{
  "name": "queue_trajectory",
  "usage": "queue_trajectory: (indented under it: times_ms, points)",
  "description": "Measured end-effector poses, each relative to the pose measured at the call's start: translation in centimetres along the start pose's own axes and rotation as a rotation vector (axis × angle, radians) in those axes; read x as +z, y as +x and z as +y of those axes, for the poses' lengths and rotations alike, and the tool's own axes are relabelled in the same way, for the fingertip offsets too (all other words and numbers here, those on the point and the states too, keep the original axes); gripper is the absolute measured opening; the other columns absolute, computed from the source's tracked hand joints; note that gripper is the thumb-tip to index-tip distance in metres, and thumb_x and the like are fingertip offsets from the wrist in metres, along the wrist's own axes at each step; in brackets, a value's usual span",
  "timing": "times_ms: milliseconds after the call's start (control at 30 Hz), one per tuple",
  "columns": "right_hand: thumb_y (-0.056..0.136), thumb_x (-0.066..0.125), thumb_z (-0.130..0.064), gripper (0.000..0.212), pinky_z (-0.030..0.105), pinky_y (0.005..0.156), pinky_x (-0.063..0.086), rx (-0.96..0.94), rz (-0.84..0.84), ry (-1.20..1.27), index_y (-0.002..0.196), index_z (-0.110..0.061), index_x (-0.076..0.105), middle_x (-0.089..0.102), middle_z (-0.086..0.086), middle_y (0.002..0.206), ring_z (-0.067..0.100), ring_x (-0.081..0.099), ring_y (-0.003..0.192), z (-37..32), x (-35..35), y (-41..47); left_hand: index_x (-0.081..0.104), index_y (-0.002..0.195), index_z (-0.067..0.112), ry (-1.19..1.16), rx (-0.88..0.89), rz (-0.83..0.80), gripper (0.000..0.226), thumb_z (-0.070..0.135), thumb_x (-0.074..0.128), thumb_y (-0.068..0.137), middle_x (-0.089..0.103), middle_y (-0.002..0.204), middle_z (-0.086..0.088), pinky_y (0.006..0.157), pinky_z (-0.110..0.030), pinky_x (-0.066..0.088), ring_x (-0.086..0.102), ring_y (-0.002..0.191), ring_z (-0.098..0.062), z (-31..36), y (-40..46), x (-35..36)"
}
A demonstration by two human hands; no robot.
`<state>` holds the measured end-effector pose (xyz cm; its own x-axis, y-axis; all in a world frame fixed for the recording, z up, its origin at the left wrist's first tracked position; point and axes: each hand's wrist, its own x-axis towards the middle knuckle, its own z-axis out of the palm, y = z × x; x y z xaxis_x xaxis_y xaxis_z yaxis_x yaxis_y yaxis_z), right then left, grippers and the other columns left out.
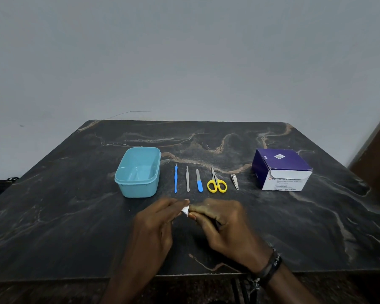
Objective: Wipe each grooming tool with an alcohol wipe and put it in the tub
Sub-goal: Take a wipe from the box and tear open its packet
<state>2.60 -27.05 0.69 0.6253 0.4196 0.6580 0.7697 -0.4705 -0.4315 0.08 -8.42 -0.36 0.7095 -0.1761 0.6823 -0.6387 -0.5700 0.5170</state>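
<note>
— What do the hands do at this moment?

— The left hand [156, 218] and the right hand [224, 218] are together near the front part of the dark marble table [75, 216]. Between their fingertips they pinch one small white packet [185, 209]; each hand is closed on one end of it. I cannot read any print on it, it is too small.

— And where are the tools?

— They lie in one row on the table, behind the hands, none is touched. From left to right: a thin blue stick tool [175, 178], a metal tweezers [187, 182], a nail file [199, 180] with blue handle, a pair of scissors [216, 182] with yellow handles, and a nail clipper [234, 182]. All point away from the person, apart from each other.

— The tub?

— The light blue tub [138, 172] stands at the left end of the row, just beside the blue stick tool. Nothing is inside it.

— Something else on the table?

— A box of alcohol swabs [281, 170], purple and white, stands at the right end, near the nail clipper. On the right wrist there is a dark bracelet [270, 266].
</note>
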Motion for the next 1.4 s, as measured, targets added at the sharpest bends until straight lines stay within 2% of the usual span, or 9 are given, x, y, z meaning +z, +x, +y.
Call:
queue_trajectory:
  times_ms: [300, 467, 567, 667, 800, 967, 1033, 1167, 1400]
  points:
    - [0.09, 0.062, -0.017, 0.014, 0.03, 0.06, 0.05, -0.012, 0.009, -0.069, 0.098, -0.014, 0.073, 0.068, -0.005, 0.078, 0.009, 0.062, 0.068, -0.6, 0.2, -0.1, 0.07, 0.114, 0.014, 0.026, -0.026, -0.023, 0.054, -0.012, 0.047, 0.073, 0.067, 0.102, 0.007, 0.073, -0.017, 0.049, 0.059, 0.085, 0.006, 0.2, 0.0, -0.1]
    - [0.087, 0.064, -0.013, 0.008, 0.012, 0.056, 0.04, 0.09, 0.083, 0.08, 0.087, -0.015, 0.071, 0.059, -0.021, 0.068, -0.006, 0.053, 0.057, -0.8, 0.0, 0.1, 0.071, 0.112, 0.014, 0.022, -0.033, 0.014, 0.051, -0.01, 0.048, 0.074, 0.068, 0.102, 0.006, 0.076, -0.02, 0.051, 0.064, 0.09, 0.0, 0.3, 0.1, -0.2]
    - [0.088, 0.062, -0.01, 0.008, 0.022, 0.046, 0.047, 0.172, 0.141, 0.262, 0.083, -0.013, 0.068, 0.066, -0.01, 0.06, 0.004, 0.061, 0.049, -0.7, 0.0, -0.1, 0.071, 0.113, 0.015, -0.004, -0.056, 0.064, 0.049, -0.009, 0.048, 0.076, 0.066, 0.103, 0.009, 0.071, -0.024, 0.055, 0.066, 0.083, -0.003, 0.1, 0.0, 0.0]
    - [0.089, 0.06, -0.004, 0.01, 0.032, 0.05, 0.058, 0.273, 0.146, 0.452, 0.084, -0.008, 0.067, 0.074, 0.001, 0.065, 0.014, 0.072, 0.056, -0.9, 0.1, -0.2, 0.071, 0.113, 0.013, -0.02, -0.057, 0.097, 0.048, -0.009, 0.05, 0.076, 0.065, 0.104, 0.01, 0.068, -0.028, 0.057, 0.068, 0.08, -0.004, 0.1, -0.1, 0.0]
    - [0.088, 0.057, -0.008, 0.013, 0.032, 0.061, 0.061, 0.32, 0.157, 0.569, 0.087, -0.004, 0.069, 0.077, 0.006, 0.077, 0.02, 0.076, 0.07, -1.0, -0.2, -0.3, 0.074, 0.106, 0.009, 0.059, -0.068, 0.172, 0.045, -0.016, 0.057, 0.073, 0.071, 0.105, 0.0, 0.088, -0.014, 0.049, 0.064, 0.098, -0.001, 0.3, 0.1, 0.2]
    - [0.09, 0.065, -0.032, 0.027, 0.031, 0.055, 0.058, 0.485, 0.256, 0.631, 0.076, -0.011, 0.074, 0.075, 0.011, 0.071, 0.025, 0.074, 0.063, -1.5, -0.4, 0.4, 0.074, 0.107, 0.01, 0.048, -0.091, 0.233, 0.041, -0.008, 0.055, 0.075, 0.071, 0.108, 0.004, 0.093, -0.011, 0.045, 0.064, 0.102, -0.001, -0.1, 0.2, 0.5]
    - [0.085, 0.07, -0.023, 0.019, 0.029, 0.053, 0.057, 0.576, 0.283, 0.632, 0.074, -0.008, 0.072, 0.074, 0.013, 0.068, 0.026, 0.073, 0.059, -1.3, -0.2, 0.7, 0.074, 0.107, 0.011, -0.001, -0.09, 0.251, 0.044, -0.009, 0.052, 0.074, 0.07, 0.111, 0.006, 0.093, -0.014, 0.047, 0.065, 0.105, -0.002, 0.0, 0.2, 0.6]
    - [0.082, 0.072, 0.001, 0.008, 0.027, 0.049, 0.055, 0.632, 0.229, 0.655, 0.08, -0.003, 0.065, 0.071, 0.018, 0.068, 0.023, 0.07, 0.056, -1.0, -0.1, 0.9, 0.074, 0.104, 0.008, -0.152, -0.06, 0.251, 0.051, -0.011, 0.044, 0.067, 0.07, 0.113, 0.005, 0.086, -0.021, 0.053, 0.066, 0.107, -0.009, 0.3, 0.0, 0.5]
    - [0.09, 0.06, -0.001, 0.022, 0.025, 0.048, 0.05, 0.626, 0.066, 0.477, 0.082, -0.014, 0.075, 0.072, 0.007, 0.068, 0.015, 0.068, 0.057, -0.9, 0.1, 0.8, 0.075, 0.099, 0.012, -0.255, -0.104, 0.27, 0.023, 0.018, 0.056, 0.087, 0.073, 0.106, 0.009, 0.083, -0.03, 0.056, 0.07, 0.1, -0.013, 0.6, 0.2, 0.5]
